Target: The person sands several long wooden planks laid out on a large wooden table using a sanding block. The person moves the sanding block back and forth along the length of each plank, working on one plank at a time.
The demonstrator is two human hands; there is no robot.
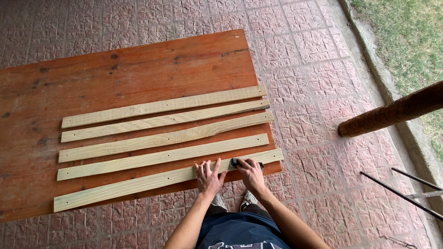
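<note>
Several pale wooden slats lie side by side on a reddish-brown wooden table (92, 78). My left hand (208, 176) rests flat, fingers spread, on the nearest slat (129, 184). Just to its right, my right hand (251, 173) presses a small dark sanding block (236, 162) onto the same slat near its right end. The slat beyond it (157, 157) lies parallel and untouched.
The table stands on a reddish patterned paving floor (304, 60). A brown wooden post (392, 110) leans in from the right. Thin dark metal rods (401, 193) lie at lower right. A concrete curb and grass (406, 37) run along the upper right.
</note>
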